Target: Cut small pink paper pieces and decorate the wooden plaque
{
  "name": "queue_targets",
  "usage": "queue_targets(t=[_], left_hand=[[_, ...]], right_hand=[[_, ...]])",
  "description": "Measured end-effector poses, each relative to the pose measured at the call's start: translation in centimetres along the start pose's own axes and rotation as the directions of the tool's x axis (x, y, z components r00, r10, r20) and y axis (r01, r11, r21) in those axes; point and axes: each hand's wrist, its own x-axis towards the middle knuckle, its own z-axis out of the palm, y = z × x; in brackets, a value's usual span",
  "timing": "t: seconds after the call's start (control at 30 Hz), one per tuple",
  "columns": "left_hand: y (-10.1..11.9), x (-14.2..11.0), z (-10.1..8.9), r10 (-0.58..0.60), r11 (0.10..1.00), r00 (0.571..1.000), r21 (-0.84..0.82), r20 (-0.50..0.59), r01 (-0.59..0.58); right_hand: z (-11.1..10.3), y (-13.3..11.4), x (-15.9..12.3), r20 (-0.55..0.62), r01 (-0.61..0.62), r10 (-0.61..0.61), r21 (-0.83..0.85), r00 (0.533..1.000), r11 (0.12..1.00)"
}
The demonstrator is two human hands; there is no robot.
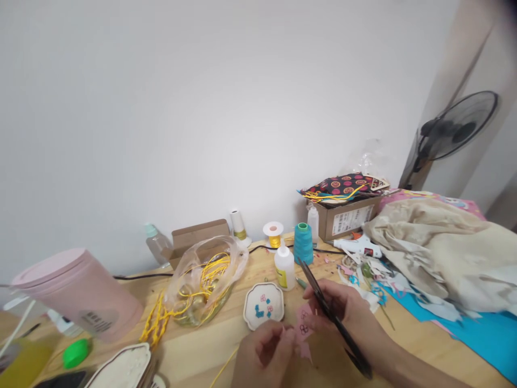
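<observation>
From my end, the relation I mind most is between the pink paper (304,339) and the dark tool (323,302). The paper lies between the two hands, its long side running roughly away from me, flower outlines facing up. The tool crosses just right of it on a slant, narrow end far and to the left, broad end near and to the right, so I read that narrow end as pointing past the paper. It's too blurred for me to name the tool.

My right hand (357,315) is closed around the tool, coming in from the lower right with the wrist bent inward and the thumb at the paper's right edge. My left hand (262,350) sits low at the paper's left edge, fingertips pinched together; whether they grip the paper or a tiny scrap, I can't tell. The hands are apart, with paper between them. Just beyond the left is a small tray (252,297) on the bench (189,353).
</observation>
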Motion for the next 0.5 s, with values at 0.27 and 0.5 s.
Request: queue_targets(t=[0.27, 0.5], left_hand=[[-1.1, 0.4, -0.6, -0.219, 0.971, 0.976, -0.1, 0.004, 0.219], [-1.3, -0.2, 0.4, -0.072, 0.973, 0.997, 0.222, 0.023, 0.065]], right_hand=[[0.0, 0.5, -1.3, -0.186, 0.236, -0.3, -0.301, 0.936, 0.924], [0.7, 0.1, -0.8, -0.241, 0.012, -0.009, 0.012, 0.971, 1.0]])
